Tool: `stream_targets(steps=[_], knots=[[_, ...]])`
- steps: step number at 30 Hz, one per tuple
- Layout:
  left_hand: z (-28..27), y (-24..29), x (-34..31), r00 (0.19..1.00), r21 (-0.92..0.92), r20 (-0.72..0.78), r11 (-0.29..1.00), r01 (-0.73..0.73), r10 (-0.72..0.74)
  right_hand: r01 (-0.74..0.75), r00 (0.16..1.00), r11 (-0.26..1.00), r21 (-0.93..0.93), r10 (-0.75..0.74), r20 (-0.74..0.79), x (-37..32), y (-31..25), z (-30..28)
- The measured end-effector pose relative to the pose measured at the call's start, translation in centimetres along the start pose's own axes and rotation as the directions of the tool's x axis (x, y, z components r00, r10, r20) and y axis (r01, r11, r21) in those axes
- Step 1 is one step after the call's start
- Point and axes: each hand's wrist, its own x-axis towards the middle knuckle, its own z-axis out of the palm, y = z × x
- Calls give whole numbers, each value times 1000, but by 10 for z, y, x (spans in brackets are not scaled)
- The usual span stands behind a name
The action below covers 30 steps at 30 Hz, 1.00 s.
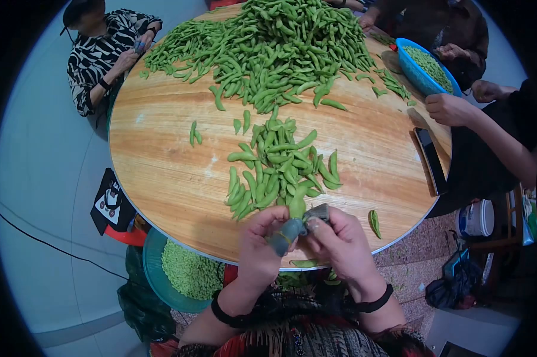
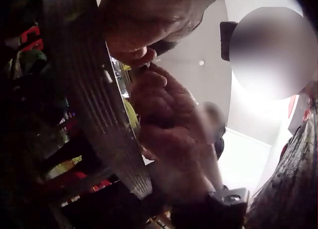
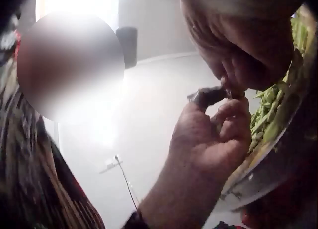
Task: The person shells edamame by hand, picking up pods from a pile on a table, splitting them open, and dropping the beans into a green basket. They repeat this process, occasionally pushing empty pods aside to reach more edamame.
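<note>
Head view: at the near edge of the table (image 1: 167,154), the left hand (image 1: 260,245) and right hand (image 1: 347,249), fingers curled, pinch one green pod (image 1: 297,206), just near of a small pile (image 1: 277,159). Left wrist view: the hands meet beside the table; their grip is hidden. Right wrist view: a grey finger cover (image 3: 207,96) shows between them

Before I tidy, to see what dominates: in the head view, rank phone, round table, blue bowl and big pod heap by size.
1. Round table
2. Big pod heap
3. Blue bowl
4. Phone
</note>
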Motion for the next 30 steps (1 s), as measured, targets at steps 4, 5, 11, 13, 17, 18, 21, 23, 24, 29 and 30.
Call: stream_targets(steps=[4, 5, 11, 13, 17, 18, 21, 23, 24, 29, 30], knots=[[-5, 11, 5, 998, 192, -67, 981, 31, -19, 369, 903, 744, -556, -429, 25, -4, 4, 21], [-8, 14, 6, 994, 223, -68, 970, 100, -86, 369, 902, 743, -558, -430, 24, -4, 0, 20], [-19, 28, 2, 978, 349, -19, 915, 202, -208, 198, 852, 247, -949, -522, 42, 23, -16, -8], [-13, 32, -3, 977, 466, 30, 868, 171, -209, 188, 853, 161, -969, -516, 79, 31, -6, -8], [-1, 42, -7, 915, 382, 23, 849, 365, -404, 154, 884, 19, -988, -450, 129, 30, -6, -7], [-3, 45, -5, 854, 388, 93, 809, 442, -512, 156, 883, 19, -988, -451, 131, 27, -8, -6], [-13, 36, -5, 854, 266, 181, 860, 435, -488, 112, 911, -11, -994, -398, 107, 19, -10, -7], [-7, 39, -6, 853, 521, 175, 782, 343, -491, 155, 891, 7, -988, -434, 137, 19, -6, -9], [-1, 41, -6, 854, 734, 168, 641, 225, -492, 155, 889, 6, -988, -436, 137, 18, -6, -12], [9, 40, -16, 800, 718, 416, 696, 4, -433, 274, 930, 736, -619, -367, -26, 10, -9, -33], [10, 41, -16, 835, 694, 365, 718, 50, -411, 174, 972, 910, -375, -220, -84, 5, -15, -30]])
